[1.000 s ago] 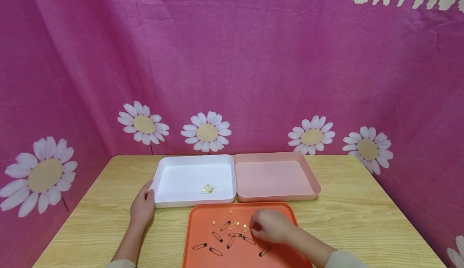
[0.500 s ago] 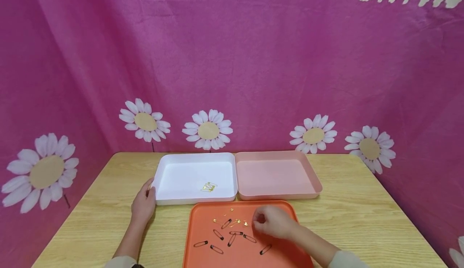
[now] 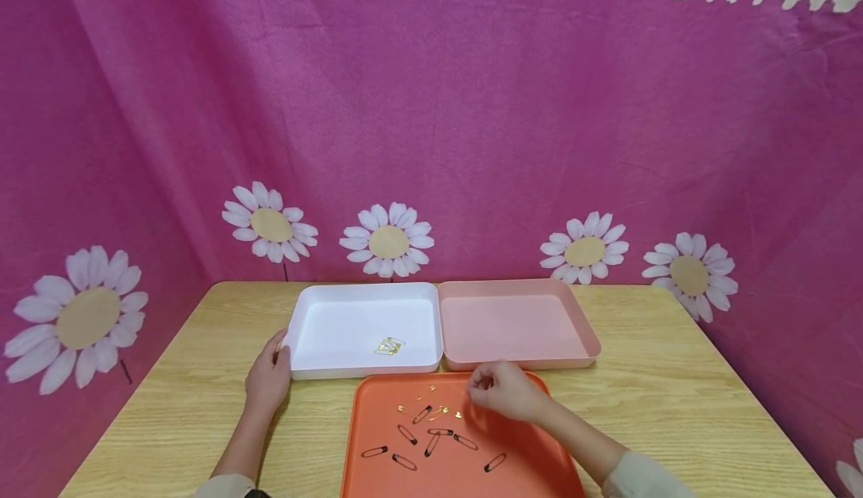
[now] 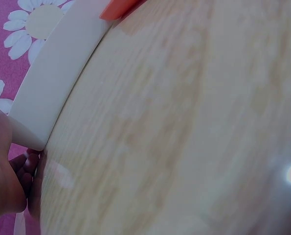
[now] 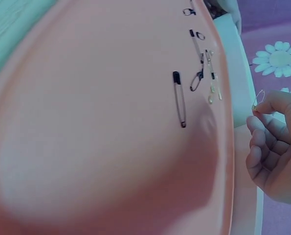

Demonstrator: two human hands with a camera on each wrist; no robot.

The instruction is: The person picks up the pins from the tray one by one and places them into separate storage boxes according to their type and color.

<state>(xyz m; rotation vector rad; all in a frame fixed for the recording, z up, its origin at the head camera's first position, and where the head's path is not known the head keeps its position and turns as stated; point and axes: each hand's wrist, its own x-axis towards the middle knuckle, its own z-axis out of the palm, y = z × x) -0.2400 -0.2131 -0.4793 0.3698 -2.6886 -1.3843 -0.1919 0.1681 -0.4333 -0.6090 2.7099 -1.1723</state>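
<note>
My right hand (image 3: 507,392) is raised over the far part of the orange tray (image 3: 533,475). Its thumb and index finger pinch a small gold safety pin (image 5: 258,101), plain in the right wrist view. Below it on the tray lie several black safety pins (image 3: 465,442) and several gold safety pins (image 3: 440,413), the gold ones toward the far side. The left hand (image 3: 267,380) holds the white tray (image 3: 364,371) at its near left corner, with fingers curled at the corner in the left wrist view. A small heap of gold safety pins (image 3: 389,346) lies inside the white tray.
A pink tray (image 3: 519,326) with nothing in it stands against the white tray's right side. Both sit behind the orange tray on the wooden table (image 3: 674,408). A magenta cloth (image 3: 472,108) with daisies hangs behind the table's far edge.
My right hand has lifted a gold safety pin from among the others and moved up and away toward the far edge of the orange tray. The left hand stays at the white tray.
</note>
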